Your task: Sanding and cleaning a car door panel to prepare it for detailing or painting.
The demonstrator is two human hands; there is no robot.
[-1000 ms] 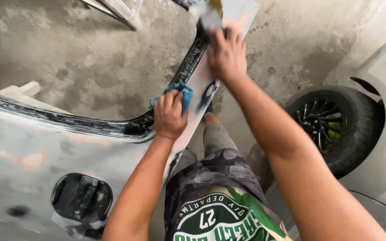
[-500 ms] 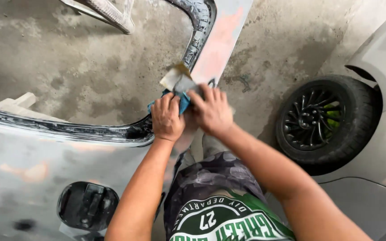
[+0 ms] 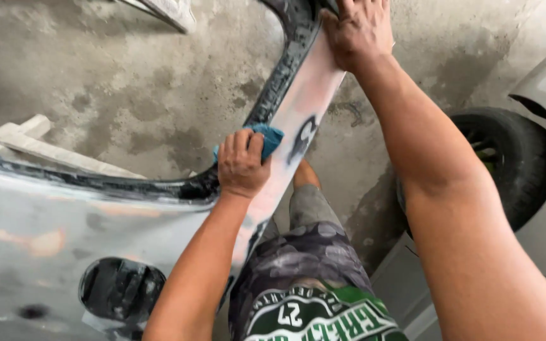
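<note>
Both hands (image 3: 241, 165) on door frame edge (image 3: 298, 120)

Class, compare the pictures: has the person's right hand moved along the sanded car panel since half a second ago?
Yes. The right hand has slid up the sanded grey car panel, away from the left hand gripping the blue cloth.

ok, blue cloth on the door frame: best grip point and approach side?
Grip the blue cloth by its bunched right end, coming from the panel side: the left hand covers the rest, pressing it on the door frame. Only that end shows free.
</note>
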